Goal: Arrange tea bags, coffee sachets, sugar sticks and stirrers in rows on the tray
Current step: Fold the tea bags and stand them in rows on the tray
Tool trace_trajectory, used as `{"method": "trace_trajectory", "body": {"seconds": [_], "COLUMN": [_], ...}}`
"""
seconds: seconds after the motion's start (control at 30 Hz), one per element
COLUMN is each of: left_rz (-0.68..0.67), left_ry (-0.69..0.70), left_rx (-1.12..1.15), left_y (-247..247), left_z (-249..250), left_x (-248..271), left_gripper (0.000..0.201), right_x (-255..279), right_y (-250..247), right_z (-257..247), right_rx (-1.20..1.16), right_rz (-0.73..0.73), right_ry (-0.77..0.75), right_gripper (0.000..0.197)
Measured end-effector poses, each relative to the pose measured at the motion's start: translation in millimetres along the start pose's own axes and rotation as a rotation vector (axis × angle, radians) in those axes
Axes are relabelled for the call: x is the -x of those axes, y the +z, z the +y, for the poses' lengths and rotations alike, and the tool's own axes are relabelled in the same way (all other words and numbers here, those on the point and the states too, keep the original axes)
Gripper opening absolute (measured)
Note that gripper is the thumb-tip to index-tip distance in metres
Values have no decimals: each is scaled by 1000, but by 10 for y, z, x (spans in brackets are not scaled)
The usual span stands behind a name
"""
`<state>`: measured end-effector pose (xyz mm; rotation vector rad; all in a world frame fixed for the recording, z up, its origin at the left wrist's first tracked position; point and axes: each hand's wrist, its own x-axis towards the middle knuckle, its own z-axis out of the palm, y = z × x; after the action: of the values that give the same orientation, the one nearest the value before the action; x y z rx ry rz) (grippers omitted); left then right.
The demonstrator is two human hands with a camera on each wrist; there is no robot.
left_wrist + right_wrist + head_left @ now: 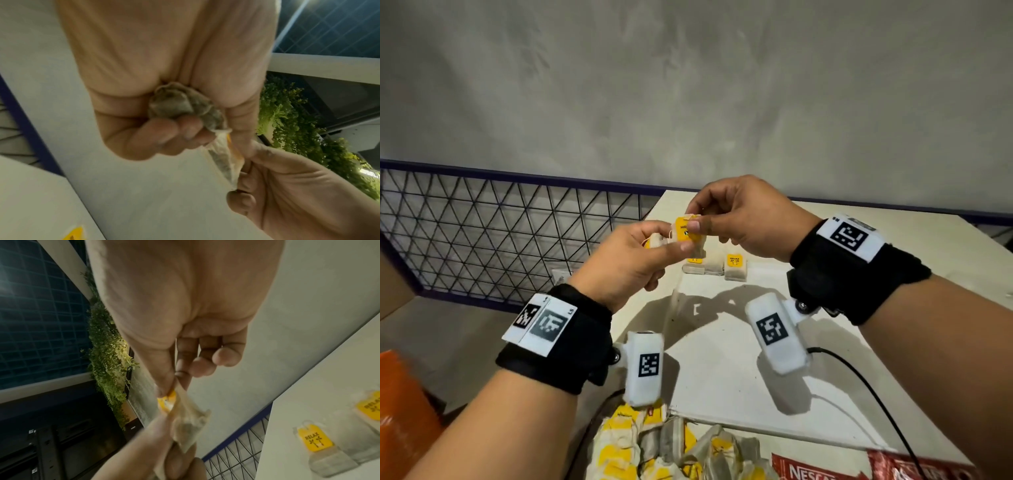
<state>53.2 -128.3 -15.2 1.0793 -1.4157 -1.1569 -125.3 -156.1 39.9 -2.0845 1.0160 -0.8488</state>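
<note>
Untangling tea bags above the surface's far edge.
My left hand (pixel 630 263) clutches a soft, light bunch (pixel 180 104); my right hand (pixel 739 216) pinches one tea bag (pixel 690 236) by its tag, gently, since the paper tears.

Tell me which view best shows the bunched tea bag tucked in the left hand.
The left wrist view: the bunched tea bag sits mid-frame in the left hand, curled fingers in a grip around it. The head view shows only a pale corner behind that hand. The right wrist view hides it.
</note>
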Motion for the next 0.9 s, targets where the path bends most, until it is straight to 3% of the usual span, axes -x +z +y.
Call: {"method": "trace_trajectory", "body": {"seconds": [0.27,0.43,0.6,0.9], "left_rz": [48,164,165,172], "left_ry": [-37,-24,-6,26], "left_rx": [-151,-199,-195,-197], "left_y": [41,-62,-103,-112], "left_z": [-51,-22,34,44], "left_x": [-33,-50,-35,-34], "left_gripper": [20,18,17,22], "right_x": [-30,-169,-283,-450], "right_y": [-9,-74,-32,118], "right_z": [43,260,613,952], "right_rx": [76,223,343,484], "right_rz": [-25,14,-42,-142], "right_ry": [32,206,381,459], "right_gripper": [12,8,8,10]}}
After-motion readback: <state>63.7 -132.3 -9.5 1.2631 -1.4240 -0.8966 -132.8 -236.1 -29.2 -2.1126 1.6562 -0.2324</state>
